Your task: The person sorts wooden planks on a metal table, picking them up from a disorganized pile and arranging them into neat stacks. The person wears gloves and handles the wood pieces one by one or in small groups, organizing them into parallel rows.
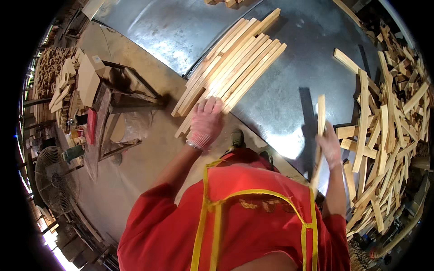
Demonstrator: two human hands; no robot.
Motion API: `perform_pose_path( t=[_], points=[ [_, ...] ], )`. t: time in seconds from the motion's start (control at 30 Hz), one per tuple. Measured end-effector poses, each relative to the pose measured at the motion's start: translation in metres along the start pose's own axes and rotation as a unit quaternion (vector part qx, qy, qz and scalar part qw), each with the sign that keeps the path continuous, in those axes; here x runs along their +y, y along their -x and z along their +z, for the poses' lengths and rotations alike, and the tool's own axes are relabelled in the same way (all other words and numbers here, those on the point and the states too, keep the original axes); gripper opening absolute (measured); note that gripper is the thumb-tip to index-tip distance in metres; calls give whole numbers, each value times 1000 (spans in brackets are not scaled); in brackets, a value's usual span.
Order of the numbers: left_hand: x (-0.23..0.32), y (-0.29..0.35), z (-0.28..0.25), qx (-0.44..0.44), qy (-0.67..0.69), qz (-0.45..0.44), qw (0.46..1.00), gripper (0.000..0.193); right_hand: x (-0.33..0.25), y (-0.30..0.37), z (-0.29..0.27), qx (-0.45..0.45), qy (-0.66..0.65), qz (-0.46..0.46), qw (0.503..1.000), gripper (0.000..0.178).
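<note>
A row of pale wooden strips (244, 58) lies side by side on the grey metal tabletop (271, 117), their near ends jutting past its edge. My left hand (207, 121), in a pinkish knit work glove, rests on those near ends with fingers stretched out flat. To the right, my right hand (330, 147) is closed round a single wooden strip (321, 113), held raised near the table's front edge. Its lower part runs down beside my red apron (257, 185). The strip casts a dark shadow on the metal.
A large heap of loose wooden strips (389, 135) fills the right side. At left stand a wooden stand (104, 117) with a block on top, a fan (55, 178) and stacked wood pieces (49, 72). More wood pieces (230, 2) lie at the far table edge.
</note>
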State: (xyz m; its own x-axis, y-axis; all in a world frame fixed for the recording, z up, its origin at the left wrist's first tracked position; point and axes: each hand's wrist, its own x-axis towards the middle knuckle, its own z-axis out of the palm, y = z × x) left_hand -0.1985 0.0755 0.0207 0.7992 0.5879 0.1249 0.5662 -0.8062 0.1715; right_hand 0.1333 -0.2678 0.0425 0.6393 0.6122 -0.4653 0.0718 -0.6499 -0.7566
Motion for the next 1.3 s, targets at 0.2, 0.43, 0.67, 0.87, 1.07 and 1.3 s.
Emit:
perform_pose_path(
  t=[0.2,0.43,0.67,0.87,1.07,1.3],
  points=[
    [-13,18,-24,9,84,18,996,65,-78,-157,96,121,-358,30,925,42],
    [9,-16,-22,-46,83,66,993,64,-175,-186,161,-58,-55,83,993,50],
    [-5,-22,-14,-36,68,109,991,59,-33,-176,-46,302,385,4,872,74],
    [-11,-28,-22,-41,84,114,989,54,15,-61,-134,216,376,382,817,89],
    [-29,-3,-26,17,124,-40,991,38,86,-58,-58,201,-253,92,942,58],
    [-27,125,-38,-210,343,-381,833,32,-93,-53,152,-2,119,54,991,55]
  ],
)
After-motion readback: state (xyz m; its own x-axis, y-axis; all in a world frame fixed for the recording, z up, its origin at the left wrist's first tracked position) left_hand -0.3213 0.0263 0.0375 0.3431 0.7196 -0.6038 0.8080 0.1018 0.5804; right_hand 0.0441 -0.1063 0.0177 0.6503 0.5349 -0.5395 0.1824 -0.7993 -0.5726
